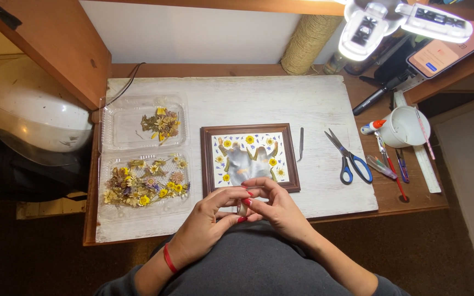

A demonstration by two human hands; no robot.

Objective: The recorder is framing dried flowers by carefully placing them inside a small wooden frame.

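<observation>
White board (237,101) on wooden desk (407,203), lamp (368,24) overhead.

There is a single view, from a camera worn on the person's head, looking almost straight down onto a white board (248,101) on a wooden desk (407,200). It sits high enough to take in the whole board, the lamp (390,22) above, and the person's forearms at the bottom edge, so no second view overlaps it.
</observation>
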